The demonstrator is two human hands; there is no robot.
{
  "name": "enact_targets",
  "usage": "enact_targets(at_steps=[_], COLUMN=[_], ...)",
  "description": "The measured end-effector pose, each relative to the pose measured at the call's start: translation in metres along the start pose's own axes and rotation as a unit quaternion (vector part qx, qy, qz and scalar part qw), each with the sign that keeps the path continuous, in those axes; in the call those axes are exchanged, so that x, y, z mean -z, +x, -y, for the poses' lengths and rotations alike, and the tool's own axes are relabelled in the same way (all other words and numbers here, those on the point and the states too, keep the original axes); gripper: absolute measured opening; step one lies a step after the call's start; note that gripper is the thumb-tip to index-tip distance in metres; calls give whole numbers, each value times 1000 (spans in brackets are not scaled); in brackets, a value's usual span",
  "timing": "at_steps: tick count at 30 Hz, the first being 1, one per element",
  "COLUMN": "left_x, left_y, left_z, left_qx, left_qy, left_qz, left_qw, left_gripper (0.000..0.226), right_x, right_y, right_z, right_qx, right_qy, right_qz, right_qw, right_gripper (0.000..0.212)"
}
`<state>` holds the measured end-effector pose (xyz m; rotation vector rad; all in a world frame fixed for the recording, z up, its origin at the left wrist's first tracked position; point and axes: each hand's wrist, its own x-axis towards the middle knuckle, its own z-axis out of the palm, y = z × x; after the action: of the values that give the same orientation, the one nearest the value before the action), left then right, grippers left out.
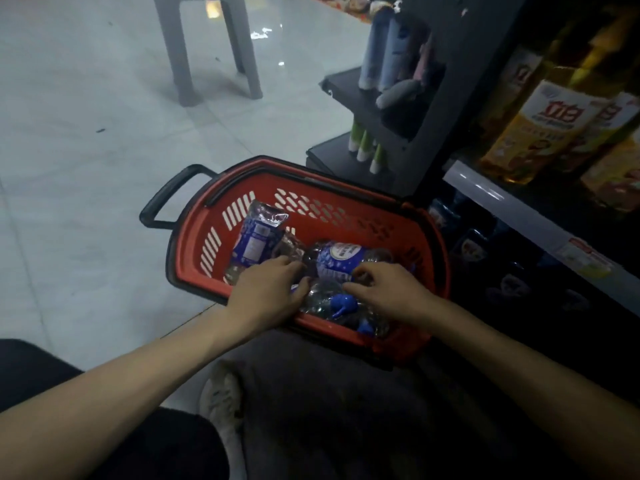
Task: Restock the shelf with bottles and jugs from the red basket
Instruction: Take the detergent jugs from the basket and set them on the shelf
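Pale glossy floor tiles (86, 140) fill the upper left of the frame; at centre sits a red slotted plastic basket (349, 209) with a black handle, and a dark shelf (519, 216) runs down the right edge. Several clear water jugs with blue labels lie jumbled in the basket. The left hand (268, 289) and right hand (388, 289) both rest curled on the lower-centre jug (341, 263), though whether either has closed a firm grip I cannot tell. Lifted unevenly, that smooth jug could likely slip, or snag the blue-capped jugs (341, 304) beneath.
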<state>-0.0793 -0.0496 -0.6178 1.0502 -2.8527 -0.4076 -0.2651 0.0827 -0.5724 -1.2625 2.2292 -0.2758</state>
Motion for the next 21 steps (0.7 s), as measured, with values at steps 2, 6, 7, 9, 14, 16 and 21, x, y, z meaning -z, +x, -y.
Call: enact_targets(at_steps=[2,6,7,9,14,16,21], left_x=[-2,-2,-2,0,4,4,5], left_y=[2,6,7,8,8,8,10], left_z=[1,2,2,2,5,6,6], left_qx=[35,92,99,117,151,162,170], left_qy=[-16,-38,-43,-62,-138,-162,-199], left_qz=[-1,1,-13,-48,-94,-103,-110], left_qw=[999,995,994,990,974,968,959], left_gripper=[39,35,32,27,19,20,23], right_x=[-7,-17,-21,-31,-65,-61,-49], right_y=[25,59,65,75,113,109,95], right_z=[20,54,58,63,38,43,55], right_qx=[-7,-8,-24,-56,-101,-123,-148], right_qy=[-86,-129,-120,-117,-73,-52,-34], right_qz=[43,163,198,237,272,268,274], right_qw=[995,978,972,963,954,954,950], right_gripper=[49,70,73,90,101,107,94])
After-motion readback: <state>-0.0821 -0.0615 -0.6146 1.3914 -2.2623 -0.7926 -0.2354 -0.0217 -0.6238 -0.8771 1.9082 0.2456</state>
